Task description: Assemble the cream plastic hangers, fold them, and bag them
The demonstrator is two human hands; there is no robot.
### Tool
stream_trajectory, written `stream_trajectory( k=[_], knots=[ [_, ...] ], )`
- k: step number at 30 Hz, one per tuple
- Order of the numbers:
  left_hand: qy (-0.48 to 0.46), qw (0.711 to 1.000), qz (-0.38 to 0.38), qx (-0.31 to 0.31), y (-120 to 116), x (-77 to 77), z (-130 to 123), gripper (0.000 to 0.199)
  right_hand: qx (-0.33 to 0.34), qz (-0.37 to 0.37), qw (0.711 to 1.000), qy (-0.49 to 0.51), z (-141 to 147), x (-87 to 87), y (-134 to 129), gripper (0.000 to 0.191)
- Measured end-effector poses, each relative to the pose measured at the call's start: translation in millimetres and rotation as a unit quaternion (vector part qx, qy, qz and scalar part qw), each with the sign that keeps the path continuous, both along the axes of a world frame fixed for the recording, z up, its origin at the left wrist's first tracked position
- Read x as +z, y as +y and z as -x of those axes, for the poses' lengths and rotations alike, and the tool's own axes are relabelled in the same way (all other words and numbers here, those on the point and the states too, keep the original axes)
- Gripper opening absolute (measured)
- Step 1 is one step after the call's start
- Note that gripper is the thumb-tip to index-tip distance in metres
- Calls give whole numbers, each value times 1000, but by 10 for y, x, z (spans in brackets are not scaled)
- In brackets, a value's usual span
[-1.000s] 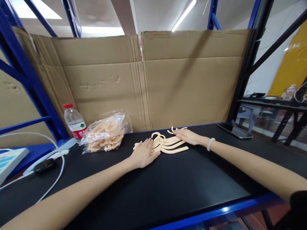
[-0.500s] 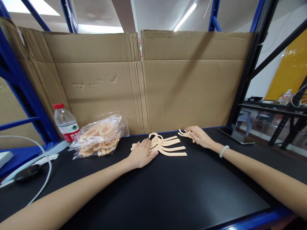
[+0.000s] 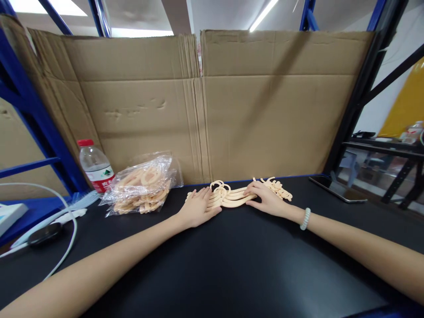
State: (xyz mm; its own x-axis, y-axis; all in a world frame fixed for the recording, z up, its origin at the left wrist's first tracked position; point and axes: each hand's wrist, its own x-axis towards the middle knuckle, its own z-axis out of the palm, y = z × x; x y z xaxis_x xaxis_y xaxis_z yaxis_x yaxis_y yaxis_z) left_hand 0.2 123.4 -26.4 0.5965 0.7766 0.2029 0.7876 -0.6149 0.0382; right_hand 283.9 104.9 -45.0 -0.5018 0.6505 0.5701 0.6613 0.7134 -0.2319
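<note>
Cream plastic hanger pieces (image 3: 233, 198) with hooks and curved arms lie overlapped on the black tabletop. My left hand (image 3: 198, 207) rests flat over their left part, fingers stretched out, covering some of them. At the right ends of the curved arms, my right hand (image 3: 267, 201) has its fingers bent round the far side and its thumb on the near side. Behind and beyond that hand lies another heap of cream pieces (image 3: 280, 190), partly hidden by it. A pale beaded bracelet circles my right wrist.
Clear plastic bags (image 3: 145, 181) of similar pieces sit to the left, next to a red-capped bottle (image 3: 96, 170). A white cable (image 3: 73, 232) and a dark oval object (image 3: 44, 234) are far left. A phone-like slab (image 3: 336, 189) lies right. Cardboard (image 3: 265, 110) walls the back.
My right hand has moved left from the farther pieces onto the ends of the arms, which now sit closer together. My left hand stays on the pile. The view has shifted slightly.
</note>
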Motion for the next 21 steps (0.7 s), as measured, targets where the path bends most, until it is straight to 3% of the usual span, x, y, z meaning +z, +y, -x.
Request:
stream_trajectory(
  k=[4,8,11,21],
  knots=[
    [-47,992,-102,-49,-209,22,94,59,-44,-38,998,29,-190,61,-23,17],
    [-60,986,-122,-99,-428,17,247,34,-186,-40,979,78,-608,206,46,22],
    [-82,983,-130,-104,-466,-8,326,25,-260,-13,964,59,-872,260,113,23],
    [-91,987,-107,-81,-420,-27,306,25,-268,8,963,-16,-990,193,72,30]
  ],
)
